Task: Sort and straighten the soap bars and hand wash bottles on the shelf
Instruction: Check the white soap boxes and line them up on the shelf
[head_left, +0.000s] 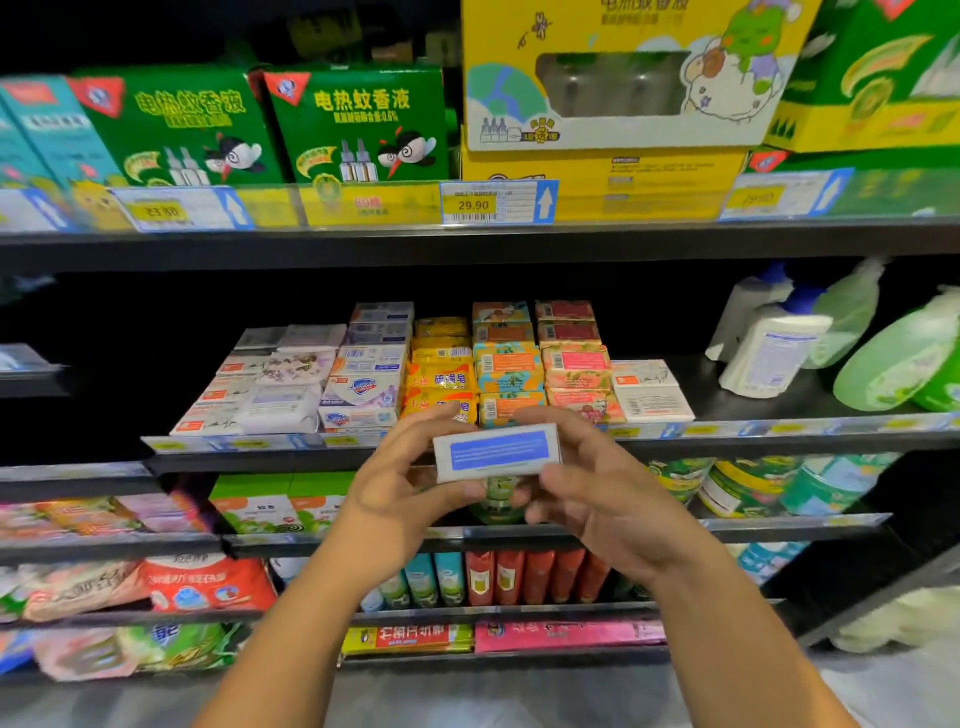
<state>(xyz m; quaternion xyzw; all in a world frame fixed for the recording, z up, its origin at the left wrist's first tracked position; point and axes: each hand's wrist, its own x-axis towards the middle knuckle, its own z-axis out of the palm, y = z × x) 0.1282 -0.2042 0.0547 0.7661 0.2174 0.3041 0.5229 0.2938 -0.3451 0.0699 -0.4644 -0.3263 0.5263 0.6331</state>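
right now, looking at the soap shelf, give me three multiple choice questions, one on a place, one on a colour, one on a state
1. Relative to the soap stacks, the hand wash bottles stand:
A) to the left
B) to the right, on the same shelf
C) one shelf up

2. The panel on the held box is:
A) red
B) blue
C) green

3. The box is:
A) lying on the shelf
B) held by one grip only
C) held by both grips

Answers:
1 B, the bottles sit at the right end, past the last soap stack.
2 B, a blue rectangle fills the box's white face.
3 C, the left grip and the right grip each pinch one end, in front of the shelf edge.
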